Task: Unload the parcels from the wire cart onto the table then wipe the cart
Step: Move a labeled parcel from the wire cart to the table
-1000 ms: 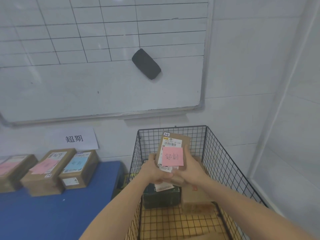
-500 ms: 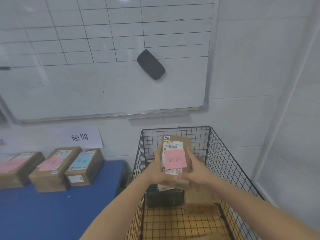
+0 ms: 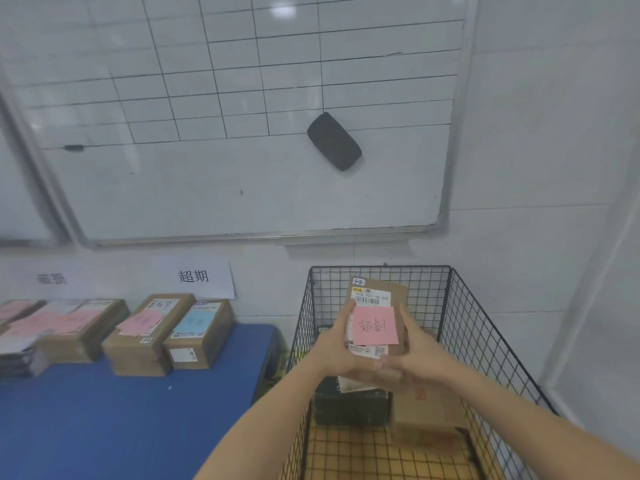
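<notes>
The blue table (image 3: pixel 104 427) is on my left and the wire cart (image 3: pixel 485 341) is on my right, right beside it. That keeps the trip from cart to table short.

I hold one brown parcel (image 3: pixel 379 299) up over the cart, about as high as its top edge. It is out of the pile but not yet on the table. My left hand (image 3: pixel 337 351) grips its left side and my right hand (image 3: pixel 419 351) grips its right side. My fingers meet under it, so it cannot slip down. I think I tilt it up so I can read the pink note (image 3: pixel 374 325) stuck on its front.

The big whiteboard (image 3: pixel 242 185) hangs on the wall behind everything. It is not in my way.

A row of boxes (image 3: pixel 149 336) sits along the back of the table, by the wall. They have pink and blue notes on top. There is bare blue table in front of them, so I think the parcel can go there or next to the last box.

The cart's left wall stands between the parcel and the table. I must lift the parcel over it.

Down in the cart I see a dark green box (image 3: pixel 349 403) and a brown box (image 3: pixel 426 410). They have to come out before I wipe.

A white paper sign (image 3: pixel 194 277) is on the wall above the boxes. A black eraser (image 3: pixel 334 142) sticks to the whiteboard.
</notes>
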`<state>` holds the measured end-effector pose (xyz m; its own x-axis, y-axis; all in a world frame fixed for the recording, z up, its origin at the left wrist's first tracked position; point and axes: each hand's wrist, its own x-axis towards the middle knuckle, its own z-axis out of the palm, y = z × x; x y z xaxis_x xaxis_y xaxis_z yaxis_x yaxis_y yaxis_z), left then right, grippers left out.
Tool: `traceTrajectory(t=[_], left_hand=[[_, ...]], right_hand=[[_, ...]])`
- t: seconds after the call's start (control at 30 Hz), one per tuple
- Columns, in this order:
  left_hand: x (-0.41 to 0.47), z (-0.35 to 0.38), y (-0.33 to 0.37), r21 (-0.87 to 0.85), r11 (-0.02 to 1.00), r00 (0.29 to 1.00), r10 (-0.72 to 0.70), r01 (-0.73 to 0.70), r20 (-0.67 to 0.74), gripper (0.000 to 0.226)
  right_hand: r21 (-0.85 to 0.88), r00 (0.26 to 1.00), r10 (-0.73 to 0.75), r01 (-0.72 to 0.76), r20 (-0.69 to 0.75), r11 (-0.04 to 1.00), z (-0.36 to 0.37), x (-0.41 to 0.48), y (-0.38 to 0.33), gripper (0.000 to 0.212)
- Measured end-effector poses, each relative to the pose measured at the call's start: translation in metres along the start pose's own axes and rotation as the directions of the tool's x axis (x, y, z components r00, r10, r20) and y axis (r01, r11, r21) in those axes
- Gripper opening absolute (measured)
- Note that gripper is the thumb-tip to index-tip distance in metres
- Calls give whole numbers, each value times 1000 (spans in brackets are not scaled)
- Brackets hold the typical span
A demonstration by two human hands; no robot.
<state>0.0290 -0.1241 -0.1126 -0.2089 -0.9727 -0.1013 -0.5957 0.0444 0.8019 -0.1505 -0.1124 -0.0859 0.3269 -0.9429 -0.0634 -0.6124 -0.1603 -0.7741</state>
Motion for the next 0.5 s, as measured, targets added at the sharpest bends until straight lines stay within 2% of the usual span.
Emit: traceTrajectory(t=[0.13,0.23,0.3,0.5], left_hand=[[5,-5,1,4,1000,1000,-1,1,-3,132],[8,-12,5,-25,999,999,-25,24,-33,135],[9,-16,8,-28,999,998,-42,41,-49,135],[3,-48,27,7,998,988,-56,57,-144,122]], right_hand=[[-31,1000,18,-18,-7,999,-8,3,4,119],[-78,999,-21,18,-27,997,-15,3,2,108],[-102,998,-36,31,-43,994,-22,2,-2,109],[-158,996,-53,40,-77,987,-48,3,-13,107]])
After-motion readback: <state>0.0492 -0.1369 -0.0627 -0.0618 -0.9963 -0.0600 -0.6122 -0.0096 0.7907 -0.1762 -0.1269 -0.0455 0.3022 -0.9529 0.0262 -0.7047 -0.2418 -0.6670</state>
